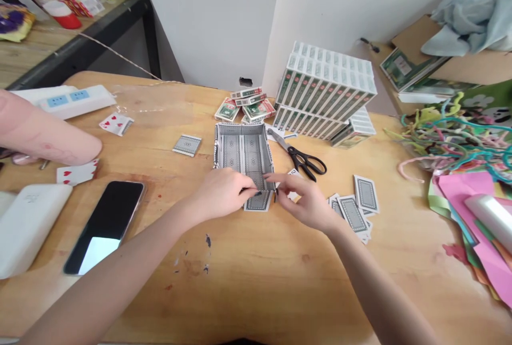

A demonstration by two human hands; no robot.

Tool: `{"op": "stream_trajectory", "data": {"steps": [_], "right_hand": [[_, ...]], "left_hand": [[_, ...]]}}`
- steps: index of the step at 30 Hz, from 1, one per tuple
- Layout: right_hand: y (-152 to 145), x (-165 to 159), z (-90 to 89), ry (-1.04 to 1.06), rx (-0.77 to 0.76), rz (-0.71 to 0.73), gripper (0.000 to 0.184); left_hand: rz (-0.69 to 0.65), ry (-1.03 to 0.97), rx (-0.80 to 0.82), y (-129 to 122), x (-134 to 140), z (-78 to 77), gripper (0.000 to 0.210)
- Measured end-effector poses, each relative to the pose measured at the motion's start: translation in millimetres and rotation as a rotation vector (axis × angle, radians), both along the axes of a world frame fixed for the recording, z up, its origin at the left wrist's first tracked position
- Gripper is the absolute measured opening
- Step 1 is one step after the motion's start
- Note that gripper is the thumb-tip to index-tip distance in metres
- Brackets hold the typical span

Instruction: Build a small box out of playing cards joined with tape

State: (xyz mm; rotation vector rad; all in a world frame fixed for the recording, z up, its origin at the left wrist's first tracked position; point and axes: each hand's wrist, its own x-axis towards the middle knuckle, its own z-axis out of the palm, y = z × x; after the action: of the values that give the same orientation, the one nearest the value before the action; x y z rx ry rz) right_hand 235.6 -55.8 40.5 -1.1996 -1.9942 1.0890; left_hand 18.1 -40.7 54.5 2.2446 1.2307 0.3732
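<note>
An open box made of playing cards (253, 145), with grey patterned backs showing, sits on the table in front of me. My left hand (228, 191) pinches the near wall of this box, fingers inside and thumb outside. At the near right corner, my right hand (303, 200) has its thumb and fingers closed around the wall. A playing card (258, 202) sticks out towards me below the near edge, between both hands. Part of another card lies behind the right fingers. Black-handled scissors (304, 162) rest just right of the box.
Stacked packs of cards (328, 89) stand at the back right, with a few loose packs (244, 107) beside them. Loose cards (354, 213) lie on the right. A phone (106, 222), power strip (76, 98) and pink cylinder (44, 126) occupy the left. Colourful cords (456, 137) lie far right.
</note>
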Motion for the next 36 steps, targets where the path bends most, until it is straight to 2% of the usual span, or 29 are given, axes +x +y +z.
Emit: {"op": "stream_trajectory", "data": {"steps": [3, 5, 6, 8, 11, 14, 17, 21, 26, 32, 36], "right_hand": [[-1.3, 3.1, 1.3, 0.293, 0.019, -0.369, 0.028], [-1.9, 4.0, 2.6, 0.425, 0.033, -0.610, 0.022], [-2.4, 3.5, 3.9, 0.454, 0.025, -0.677, 0.019], [-4.4, 0.2, 8.9, 0.460, -0.019, -0.701, 0.016], [-8.4, -11.3, 23.6, 0.453, -0.043, -0.609, 0.017], [-9.9, -27.9, 44.4, 0.434, 0.035, -0.543, 0.016], [-6.2, -46.3, 62.6, 0.399, 0.141, -0.479, 0.013], [1.6, -66.6, 73.0, 0.288, 0.143, -0.462, 0.013], [3.7, -77.1, 72.5, 0.191, 0.101, -0.454, 0.012], [4.3, -79.1, 69.9, 0.286, -0.101, -0.456, 0.008], [6.5, -77.8, 70.4, 0.255, -0.140, -0.513, 0.009]], "left_hand": [[0.097, -0.099, -0.028, 4.5, -0.2, 12.5, 0.023], [0.204, -0.249, -0.044, 8.9, -0.6, 25.4, 0.022], [0.267, -0.345, -0.057, 11.6, -0.6, 32.2, 0.021], [0.414, -0.586, -0.118, 18.0, 0.3, 44.1, 0.018], [0.588, -1.011, -0.263, 29.0, 4.6, 51.8, 0.020], [0.693, -1.348, -0.331, 40.1, 11.7, 45.4, 0.018], [0.783, -1.529, -0.375, 48.0, 19.9, 33.7, 0.012], [0.760, -1.567, -0.325, 49.5, 27.3, 26.7, 0.012], [0.721, -1.550, -0.211, 44.9, 24.9, 26.7, 0.010], [0.695, -1.467, -0.145, 43.3, 22.3, 23.7, 0.015], [0.686, -1.447, -0.138, 45.2, 22.8, 20.5, 0.015]]}}
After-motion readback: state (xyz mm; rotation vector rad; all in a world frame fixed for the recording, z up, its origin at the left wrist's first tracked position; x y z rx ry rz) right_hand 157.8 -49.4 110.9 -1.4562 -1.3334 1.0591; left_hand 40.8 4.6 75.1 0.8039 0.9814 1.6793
